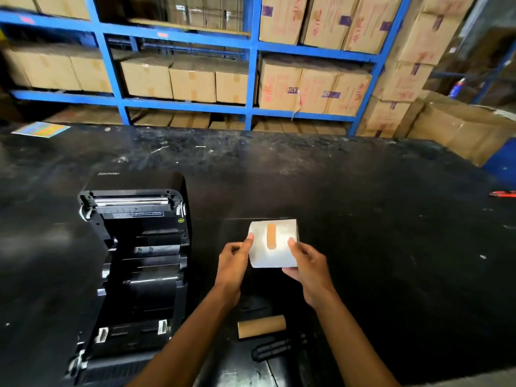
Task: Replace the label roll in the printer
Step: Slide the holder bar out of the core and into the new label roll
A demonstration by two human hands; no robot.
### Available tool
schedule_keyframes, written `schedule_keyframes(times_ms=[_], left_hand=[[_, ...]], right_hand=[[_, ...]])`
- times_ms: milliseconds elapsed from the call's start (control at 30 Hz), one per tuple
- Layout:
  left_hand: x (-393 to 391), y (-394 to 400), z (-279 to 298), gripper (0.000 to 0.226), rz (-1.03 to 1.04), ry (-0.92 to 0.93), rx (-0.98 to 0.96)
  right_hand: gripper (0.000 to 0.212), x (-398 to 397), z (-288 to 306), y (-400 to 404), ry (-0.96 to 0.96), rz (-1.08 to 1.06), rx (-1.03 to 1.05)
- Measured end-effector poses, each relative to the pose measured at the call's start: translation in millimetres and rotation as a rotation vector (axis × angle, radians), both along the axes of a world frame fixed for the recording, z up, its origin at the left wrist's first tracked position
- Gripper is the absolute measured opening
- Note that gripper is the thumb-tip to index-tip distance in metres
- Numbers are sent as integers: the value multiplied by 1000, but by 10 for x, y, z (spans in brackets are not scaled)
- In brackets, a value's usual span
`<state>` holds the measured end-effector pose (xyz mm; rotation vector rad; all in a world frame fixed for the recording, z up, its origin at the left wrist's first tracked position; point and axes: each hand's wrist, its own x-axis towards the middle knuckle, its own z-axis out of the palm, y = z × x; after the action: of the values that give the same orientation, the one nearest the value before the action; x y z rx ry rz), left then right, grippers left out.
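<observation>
A white label roll with a strip of brown tape across it is held above the black table, right of the printer. My left hand grips its left end and my right hand grips its right end and underside. The black label printer stands at the left with its lid swung open, so the dark roll bay shows. An empty brown cardboard core lies on the table below my hands. A black spindle part lies just in front of the core.
The black worktable stretches wide to the right and back. Blue shelving filled with cardboard boxes stands behind it. A coloured sheet lies at the far left edge, and a red tool at the right edge.
</observation>
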<state>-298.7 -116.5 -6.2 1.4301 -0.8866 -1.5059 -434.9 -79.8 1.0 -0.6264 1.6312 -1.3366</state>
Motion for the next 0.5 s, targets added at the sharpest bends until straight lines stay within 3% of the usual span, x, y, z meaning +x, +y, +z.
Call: schedule_keyframes(times_ms=[133, 233, 333, 433, 500], left_hand=[[47, 144, 272, 38, -104, 120, -2], [131, 209, 357, 40, -106, 187, -6], [178, 303, 402, 39, -146, 166, -8], [236, 381, 394, 31, -149, 213, 32], [300, 425, 359, 27, -93, 261, 30]], right_hand=[[9, 127, 199, 271, -242, -40, -75], [17, 227, 215, 411, -281, -14, -122], [27, 307, 204, 502, -235, 43, -137], [16, 343, 224, 582, -167, 140, -148], [9, 331, 261, 621, -1, 221, -126]])
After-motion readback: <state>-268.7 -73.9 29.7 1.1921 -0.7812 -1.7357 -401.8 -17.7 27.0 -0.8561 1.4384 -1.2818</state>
